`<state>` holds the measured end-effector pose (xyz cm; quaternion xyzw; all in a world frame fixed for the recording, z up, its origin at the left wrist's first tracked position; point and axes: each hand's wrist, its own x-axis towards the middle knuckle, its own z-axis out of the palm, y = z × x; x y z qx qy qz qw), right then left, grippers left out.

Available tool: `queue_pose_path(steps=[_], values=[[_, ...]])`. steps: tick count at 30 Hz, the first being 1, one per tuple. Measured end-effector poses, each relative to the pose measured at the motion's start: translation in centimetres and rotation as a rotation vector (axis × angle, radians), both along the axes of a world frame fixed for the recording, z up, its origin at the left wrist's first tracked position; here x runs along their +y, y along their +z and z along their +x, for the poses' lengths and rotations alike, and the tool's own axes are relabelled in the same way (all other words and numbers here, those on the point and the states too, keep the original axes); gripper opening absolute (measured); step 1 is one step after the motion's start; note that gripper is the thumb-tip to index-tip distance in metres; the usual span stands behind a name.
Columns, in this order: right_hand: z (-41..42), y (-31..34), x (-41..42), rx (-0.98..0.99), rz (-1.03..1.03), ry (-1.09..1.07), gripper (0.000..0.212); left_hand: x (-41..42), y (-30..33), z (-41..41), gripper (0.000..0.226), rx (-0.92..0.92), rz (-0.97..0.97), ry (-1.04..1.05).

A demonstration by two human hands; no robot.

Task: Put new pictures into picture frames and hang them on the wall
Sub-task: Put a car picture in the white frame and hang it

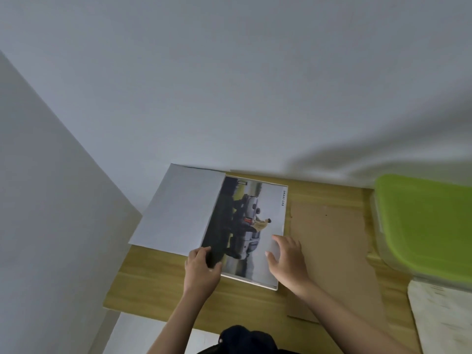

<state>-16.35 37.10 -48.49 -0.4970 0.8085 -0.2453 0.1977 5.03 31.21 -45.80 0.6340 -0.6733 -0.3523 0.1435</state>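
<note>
**Print could skew or crease in the frame**

At lower centre, the left hand (203,264) pinches the picture (251,226) by its dark edge; the right hand (287,259) presses it flat-fingered onto the frame (273,287). Uneven pull — likely a buckle. Counted: one picture, one frame, one white sheet (178,208), one cardboard (329,251) on the surface (153,282).

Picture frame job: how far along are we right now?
Early stage. Done: the car picture lies flat on the frame on the wooden table. In hand: the left hand pinches its near edge while the right hand presses it flat. Left: the cardboard backing lies beside it, unfitted; nothing hangs on the wall.
</note>
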Motion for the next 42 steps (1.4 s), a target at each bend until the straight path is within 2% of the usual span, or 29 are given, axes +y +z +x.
queue_pose_path(steps=[4, 8, 17, 26, 34, 42], values=[[1.7, -0.6, -0.4, 0.033, 0.012, -0.063, 0.056, -0.8, -0.5, 0.8, 0.055, -0.044, -0.019, -0.051], [2.3, -1.2, -0.3, 0.056, 0.003, -0.109, 0.056, -1.0, -0.8, 0.8, 0.061, -0.112, -0.013, -0.123], [3.0, -1.6, -0.3, 0.067, 0.0, -0.147, 0.053, -2.1, -0.7, 0.8, 0.053, -0.11, -0.012, -0.124], [3.6, -1.4, -0.4, -0.006, 0.004, -0.211, 0.054, -2.7, 0.0, 1.0, 0.055, 0.039, -0.025, -0.118], [3.8, -1.2, -0.3, -0.007, 0.019, -0.211, 0.054, -3.5, 1.2, 1.1, 0.061, 0.257, -0.002, -0.154], [4.0, -1.0, -0.2, -0.019, 0.044, -0.215, 0.053, -5.9, 2.5, 0.9, 0.027, 0.326, -0.001, -0.244]])
